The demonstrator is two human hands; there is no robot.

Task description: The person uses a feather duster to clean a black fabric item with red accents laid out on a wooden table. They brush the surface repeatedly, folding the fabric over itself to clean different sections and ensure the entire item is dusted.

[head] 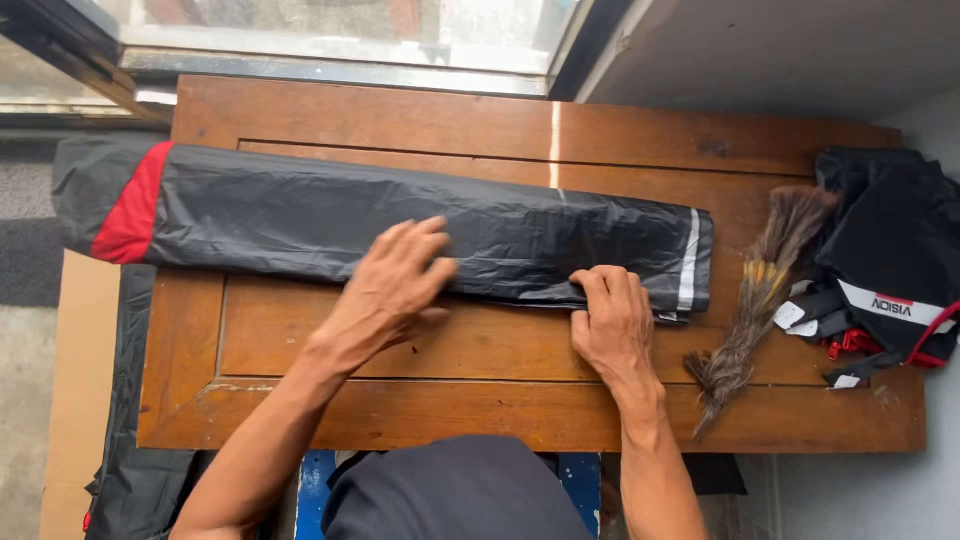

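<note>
A: Head view, quick rundown pls. Where's the cloth?

B: Cloth (400, 225) = long black shiny fabric, folded into a strip, lying across the upper half of the table (520, 405). Red band near its left end, upper left of frame; that end hangs past the table edge. Grey-white stripe near its right end, centre right.

A: Hands?

B: Left hand (392, 285) is centre frame, fingers spread, palm flat on the cloth's lower edge. Right hand (612, 320) sits just right of centre, fingers curled, thumb and fingertips pinching the cloth's lower edge near the striped end.

A: Anything else on the table?

B: Feather brush (755, 290) at right, lying slanted, handle end toward lower centre, just beside the cloth's right end, not touching afaict. Right of that, a heap (885, 260) of black fabric w/ red and white trim, at the table's right edge.

A: Around the table?

B: Window (330, 25) along the top. Cardboard (75, 380) at lower left, more black fabric beside it.
</note>
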